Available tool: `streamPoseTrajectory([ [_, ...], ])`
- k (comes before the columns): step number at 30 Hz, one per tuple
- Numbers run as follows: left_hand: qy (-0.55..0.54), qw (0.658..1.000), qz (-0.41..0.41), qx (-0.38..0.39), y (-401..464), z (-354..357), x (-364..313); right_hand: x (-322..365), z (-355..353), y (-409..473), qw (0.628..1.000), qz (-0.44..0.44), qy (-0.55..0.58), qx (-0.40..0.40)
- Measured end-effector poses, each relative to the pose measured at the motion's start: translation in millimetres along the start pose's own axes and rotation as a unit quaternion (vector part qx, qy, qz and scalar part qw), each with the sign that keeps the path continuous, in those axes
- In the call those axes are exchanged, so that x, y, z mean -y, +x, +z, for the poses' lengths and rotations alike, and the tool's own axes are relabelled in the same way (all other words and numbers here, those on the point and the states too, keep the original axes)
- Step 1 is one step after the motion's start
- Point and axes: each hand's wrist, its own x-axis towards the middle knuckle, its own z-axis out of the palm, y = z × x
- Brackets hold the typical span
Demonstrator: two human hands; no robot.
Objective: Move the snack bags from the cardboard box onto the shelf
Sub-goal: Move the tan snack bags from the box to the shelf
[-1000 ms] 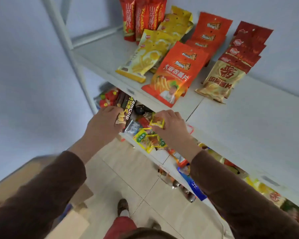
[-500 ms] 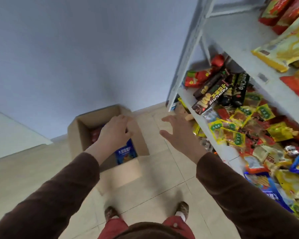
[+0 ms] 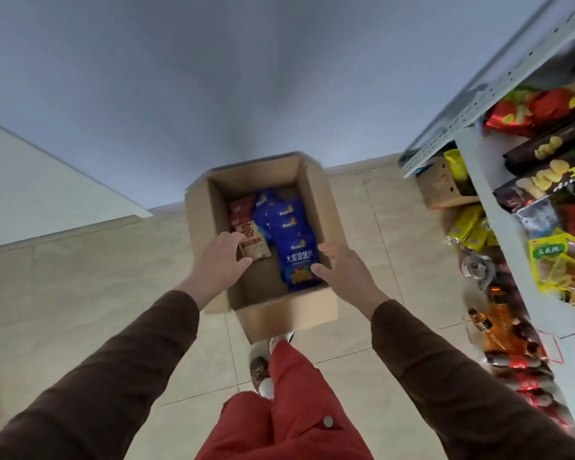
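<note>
An open cardboard box (image 3: 322,207) stands on the tiled floor (image 3: 80,277) at the centre of the frame, holding a stack of blue snack bags (image 3: 294,237) on its right side and red-and-tan snack bags (image 3: 251,239) on its left. The left hand (image 3: 219,263) hangs over the box's left wall with fingers loosely spread beside the tan bag, holding nothing, while the right hand (image 3: 341,270) is open, its thumb at the lowest blue bag's edge. The shelf (image 3: 498,207), crowded with packets, runs down the right edge of the frame.
</note>
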Motion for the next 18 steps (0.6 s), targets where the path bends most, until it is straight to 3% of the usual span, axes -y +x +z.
streamPoseTrajectory([
  [10, -0.094, 0.988, -0.120, 0.039, 204.8, 96.0, 91.9, -38.1, 136.1, 224.2, 0.981, 0.126, 0.096, 0.110],
  [18, -0.223, 0.951, -0.212, 0.014, 393.1, 201.9, 165.7, -108.2, 279.6, 387.3, 0.961, 0.202, 0.142, 0.123],
])
